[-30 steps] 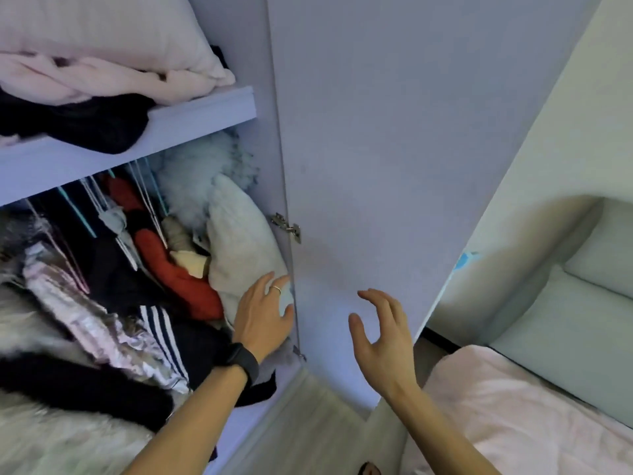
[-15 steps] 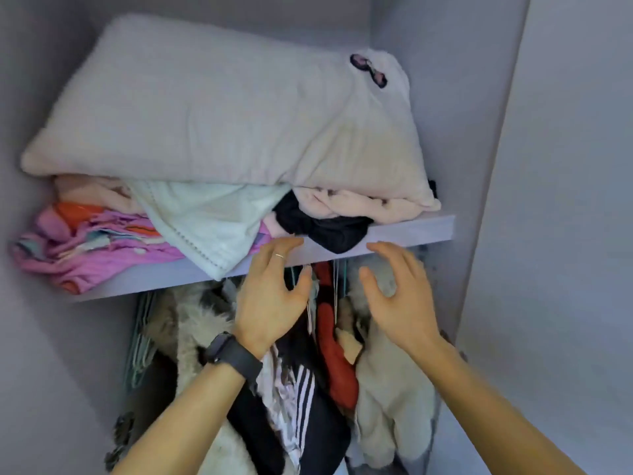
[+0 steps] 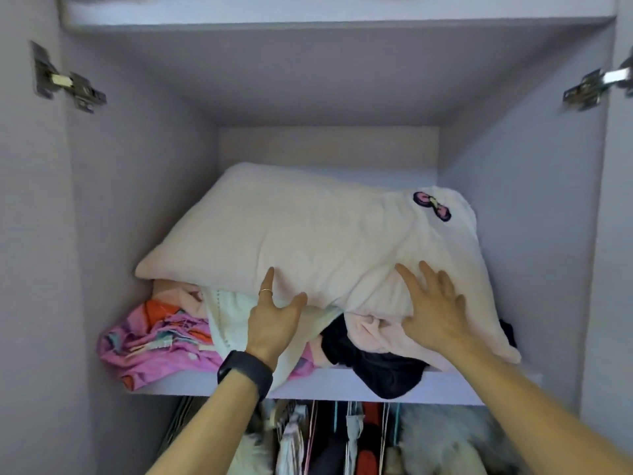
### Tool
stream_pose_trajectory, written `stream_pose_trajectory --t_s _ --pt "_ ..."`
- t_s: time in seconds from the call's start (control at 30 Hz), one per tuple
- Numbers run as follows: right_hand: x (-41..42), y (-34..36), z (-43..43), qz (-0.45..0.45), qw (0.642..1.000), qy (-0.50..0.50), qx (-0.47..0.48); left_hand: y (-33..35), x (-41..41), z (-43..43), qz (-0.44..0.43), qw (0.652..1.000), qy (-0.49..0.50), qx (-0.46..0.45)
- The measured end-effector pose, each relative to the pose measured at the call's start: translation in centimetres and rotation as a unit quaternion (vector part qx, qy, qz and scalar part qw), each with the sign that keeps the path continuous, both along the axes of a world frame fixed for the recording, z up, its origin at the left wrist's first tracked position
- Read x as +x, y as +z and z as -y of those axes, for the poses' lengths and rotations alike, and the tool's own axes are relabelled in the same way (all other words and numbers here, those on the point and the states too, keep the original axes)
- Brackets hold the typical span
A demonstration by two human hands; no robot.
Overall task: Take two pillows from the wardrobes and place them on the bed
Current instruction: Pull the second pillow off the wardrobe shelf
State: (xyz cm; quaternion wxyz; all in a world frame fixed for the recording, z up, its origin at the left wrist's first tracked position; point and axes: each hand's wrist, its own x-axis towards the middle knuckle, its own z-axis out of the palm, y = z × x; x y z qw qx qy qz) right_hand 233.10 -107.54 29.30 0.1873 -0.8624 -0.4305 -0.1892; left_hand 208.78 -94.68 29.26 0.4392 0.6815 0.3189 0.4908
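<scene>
A pale pink pillow [image 3: 308, 234] with a small dark bow patch lies on top of folded clothes on the upper wardrobe shelf [image 3: 329, 385]. My left hand [image 3: 274, 317], with a ring and a black wristband, reaches the pillow's front edge, fingers spread, thumb under the edge. My right hand [image 3: 431, 306] lies flat on the pillow's front right part, fingers apart. Neither hand has closed on it. The bed is out of view.
Under the pillow lie a pink patterned cloth [image 3: 154, 344], a white cloth [image 3: 229, 320] and a dark garment [image 3: 383, 368] hanging over the shelf edge. Hanging clothes [image 3: 342, 440] fill the space below. Both door hinges [image 3: 65, 84] show at the sides.
My view rose from the hanging clothes and open door to the upper shelf. Both hands lifted from the shelf edge up to the pillow's front.
</scene>
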Motion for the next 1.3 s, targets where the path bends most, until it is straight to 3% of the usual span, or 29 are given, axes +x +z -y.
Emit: stream_pose_trajectory --t_s 0.1,0.17,0.43,0.6,0.73,0.83,0.93,1.1,1.3 --pt "0.9 -0.6 -0.6 0.088 0.996 -0.018 -0.028 -0.2 2.3 -0.3 0.026 0.999 -0.004 -0.024" --pt "0.9 -0.5 -0.4 0.167 0.986 0.005 0.003 0.3 3.7 -0.5 0.048 0.998 -0.01 -0.043" --pt "-4.5 6.6 4.4 0.191 0.972 0.045 0.131 4.1 4.5 1.0 0.145 0.989 -0.003 -0.036" --pt "-14.4 1.8 7.8 0.281 0.937 0.106 0.18 4.8 0.6 0.8 0.19 0.975 0.007 -0.116" --pt "-18.6 -4.3 7.1 0.226 0.953 0.131 0.152 1.3 -2.5 -0.8 0.135 0.986 0.059 -0.075" --pt "-18.9 -4.9 5.2 0.184 0.96 0.136 0.161 -1.4 -3.5 -1.2 0.107 0.99 0.07 -0.059" --pt "-17.6 -3.0 3.1 0.099 0.976 0.115 0.158 -2.6 -3.6 -1.0 0.105 0.991 0.072 -0.042" --pt "-13.1 2.5 0.3 0.083 0.978 0.104 0.163 -3.2 -3.9 -1.3 0.091 0.993 0.069 -0.043" --pt "-6.3 11.5 -3.9 -0.013 0.998 0.047 0.044 -1.4 -3.9 -2.5 0.137 0.985 0.079 -0.067"
